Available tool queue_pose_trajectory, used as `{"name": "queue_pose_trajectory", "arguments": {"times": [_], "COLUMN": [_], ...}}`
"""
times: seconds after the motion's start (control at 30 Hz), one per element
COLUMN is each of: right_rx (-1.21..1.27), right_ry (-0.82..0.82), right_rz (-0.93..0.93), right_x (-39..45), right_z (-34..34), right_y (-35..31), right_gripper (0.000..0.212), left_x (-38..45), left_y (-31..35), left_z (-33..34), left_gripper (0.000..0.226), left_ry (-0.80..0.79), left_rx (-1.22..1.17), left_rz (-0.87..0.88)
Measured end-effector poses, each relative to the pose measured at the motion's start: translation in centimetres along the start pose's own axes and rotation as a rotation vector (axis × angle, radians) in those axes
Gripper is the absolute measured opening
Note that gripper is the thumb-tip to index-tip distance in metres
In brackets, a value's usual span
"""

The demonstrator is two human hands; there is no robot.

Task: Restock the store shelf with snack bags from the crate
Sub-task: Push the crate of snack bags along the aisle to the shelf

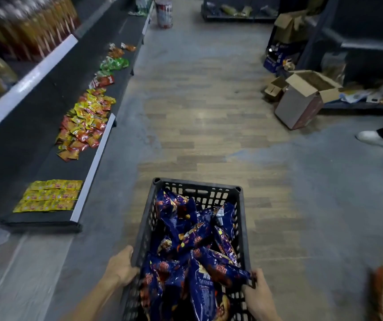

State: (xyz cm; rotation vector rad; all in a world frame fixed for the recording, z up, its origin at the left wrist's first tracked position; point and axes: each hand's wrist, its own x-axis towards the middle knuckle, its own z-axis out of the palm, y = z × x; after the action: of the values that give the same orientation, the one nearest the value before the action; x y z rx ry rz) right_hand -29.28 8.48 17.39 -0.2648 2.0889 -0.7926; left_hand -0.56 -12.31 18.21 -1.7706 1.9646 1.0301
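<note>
A black plastic crate (197, 188) is held in front of me above the aisle floor, filled with several dark blue snack bags (186, 228). My left hand (122, 266) grips the crate's left rim. My right hand (258, 290) grips its right rim near the corner. The store shelf (47, 163) runs along the left, low and dark, with a white price rail on its front edge. On it lie yellow snack packets (51, 195) in neat rows and a loose heap of yellow and red packets (84, 121) farther along.
Green and orange packets (114, 62) lie farther down the shelf. Bottles fill the upper shelf (28, 26) at left. Open cardboard boxes (301, 100) stand on the floor at right by another rack. A person's white shoes (371, 137) are at the right edge. A red cylinder (164, 12) stands far down the aisle.
</note>
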Motion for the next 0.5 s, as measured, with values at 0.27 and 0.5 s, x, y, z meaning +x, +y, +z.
{"name": "queue_pose_trajectory", "arguments": {"times": [0.27, 0.5], "right_rx": [-0.079, -0.038], "right_ry": [0.093, 0.107], "right_rz": [-0.134, -0.243], "right_x": [-5.1, -9.4], "right_z": [-6.6, -13.2], "right_y": [-15.1, -25.2], "right_gripper": [0.021, 0.019], "left_x": [-6.3, -13.4], "left_y": [8.9, 16.6], "left_z": [-14.1, -23.7], "left_gripper": [0.027, 0.022], "left_ry": [0.148, 0.255], "left_rx": [-0.022, 0.06], "left_rz": [0.083, 0.127]}}
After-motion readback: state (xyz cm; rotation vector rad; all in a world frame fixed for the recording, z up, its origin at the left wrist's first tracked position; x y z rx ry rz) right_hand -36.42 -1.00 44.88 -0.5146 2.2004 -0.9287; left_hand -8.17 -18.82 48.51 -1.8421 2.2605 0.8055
